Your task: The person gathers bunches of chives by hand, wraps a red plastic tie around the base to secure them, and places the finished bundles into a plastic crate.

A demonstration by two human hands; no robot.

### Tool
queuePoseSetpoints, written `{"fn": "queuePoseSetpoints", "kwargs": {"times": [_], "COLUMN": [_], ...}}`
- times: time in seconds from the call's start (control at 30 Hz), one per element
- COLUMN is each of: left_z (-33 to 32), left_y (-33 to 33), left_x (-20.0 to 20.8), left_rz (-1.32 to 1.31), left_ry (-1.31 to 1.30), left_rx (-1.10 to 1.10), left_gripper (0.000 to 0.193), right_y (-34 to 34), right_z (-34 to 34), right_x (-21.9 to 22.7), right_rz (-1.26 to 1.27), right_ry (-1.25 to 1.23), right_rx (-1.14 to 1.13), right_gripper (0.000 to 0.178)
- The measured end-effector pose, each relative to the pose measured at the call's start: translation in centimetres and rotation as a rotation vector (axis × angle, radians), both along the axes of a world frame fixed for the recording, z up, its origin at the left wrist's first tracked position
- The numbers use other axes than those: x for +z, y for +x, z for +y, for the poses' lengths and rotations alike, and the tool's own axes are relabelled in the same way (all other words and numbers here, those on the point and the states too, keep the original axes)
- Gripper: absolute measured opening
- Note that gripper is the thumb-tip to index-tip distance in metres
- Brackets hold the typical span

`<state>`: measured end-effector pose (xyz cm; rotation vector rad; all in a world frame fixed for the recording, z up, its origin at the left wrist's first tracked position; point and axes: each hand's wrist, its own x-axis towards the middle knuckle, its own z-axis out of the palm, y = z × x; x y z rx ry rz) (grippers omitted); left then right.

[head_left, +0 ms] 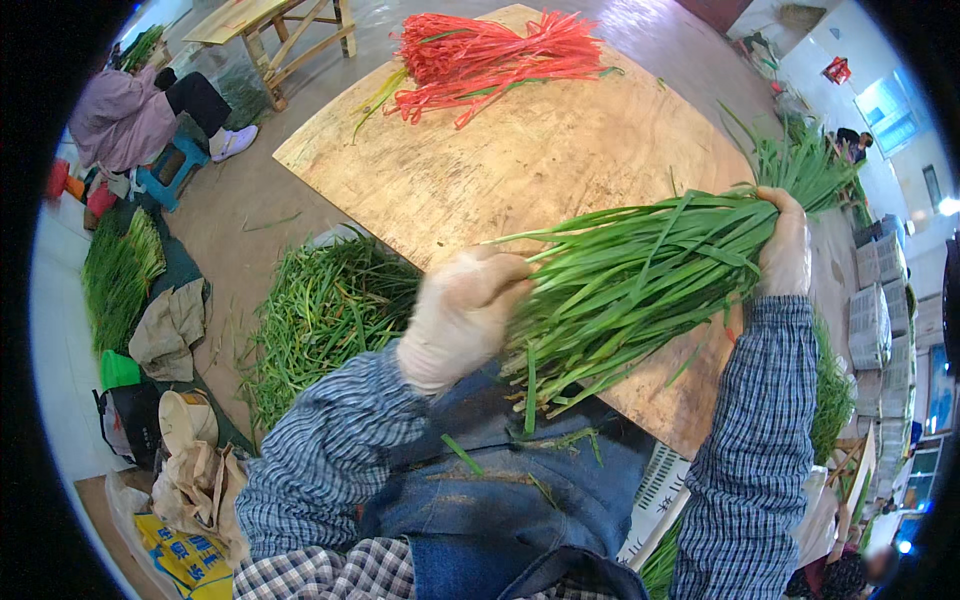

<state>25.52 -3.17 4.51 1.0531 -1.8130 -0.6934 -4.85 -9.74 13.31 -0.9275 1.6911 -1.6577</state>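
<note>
L hand closed round root end of chive bundle, R hand clamped near tips, keeping stalks aligned w/ each other above table; red ties lie further back.

I see a worn wooden board table carrying a bundle of red ties at its far edge.

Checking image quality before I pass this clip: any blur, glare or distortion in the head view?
Head view: the left hand is smeared by motion blur; the right hand and the bunch of green leaves are sharper; the wooden board bows from fisheye; windows at right glare.
</note>
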Motion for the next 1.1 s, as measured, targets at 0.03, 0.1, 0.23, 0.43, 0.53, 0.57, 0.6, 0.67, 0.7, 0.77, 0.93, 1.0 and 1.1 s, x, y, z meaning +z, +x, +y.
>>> {"fn": "queuePoseSetpoints", "kwargs": {"times": [0.03,0.1,0.23,0.43,0.53,0.57,0.6,0.67,0.7,0.77,0.93,1.0,1.1], "left_z": [0.6,1.3,5.3,4.7,2.6,2.3,1.9,1.4,1.4,1.1,1.9,1.8,1.8], "left_y": [1.3,4.6,16.9,5.5,-0.1,-0.7,-1.4,-2.2,-2.2,-2.6,-4.1,-4.4,-4.1], "left_x": [0.3,-0.2,-4.4,1.1,2.7,2.3,2.3,1.8,1.6,0.0,0.2,-0.3,-0.4], "left_rz": [-0.009,-0.083,-0.993,-0.511,-0.560,-0.604,-0.638,-0.656,-0.660,-0.611,-0.668,-0.667,-0.689], "left_ry": [0.019,0.138,0.360,-0.310,-0.428,-0.591,-0.584,-0.560,-0.536,-0.522,-0.502,-0.517,-0.607], "left_rx": [0.011,-0.004,0.146,-0.140,-0.396,-0.385,-0.386,-0.376,-0.349,-0.272,-0.206,-0.193,-0.190], "left_gripper": [0.013,0.010,0.017,0.048,0.045,0.049,0.052,0.055,0.056,0.059,0.056,0.054,0.049], "right_y": [-0.1,-2.1,-3.5,-1.2,-1.8,-1.0,-0.3,-0.5,-0.5,-1.1,-2.3,-1.6,-1.5], "right_z": [0.0,-1.0,-3.2,-2.8,-3.2,-3.4,-3.8,-4.5,-4.7,-4.0,-3.9,-3.8,-4.2], "right_x": [0.0,-1.3,-3.3,-1.7,-1.9,-1.7,-1.9,-2.4,-2.4,-2.8,-2.9,-2.9,-2.9], "right_rz": [0.042,-0.113,-0.045,-0.178,-0.103,-0.127,-0.162,-0.218,-0.252,-0.181,-0.160,-0.191,-0.210], "right_ry": [0.000,0.066,0.082,0.056,0.082,0.130,0.136,0.124,0.137,0.119,0.196,0.129,0.103], "right_rx": [-0.011,-0.054,-0.069,-0.214,-0.234,-0.238,-0.256,-0.320,-0.359,-0.284,-0.271,-0.306,-0.329], "right_gripper": [0.014,0.018,0.025,0.020,0.019,0.020,0.021,0.026,0.029,0.032,0.032,0.026,0.026]}}
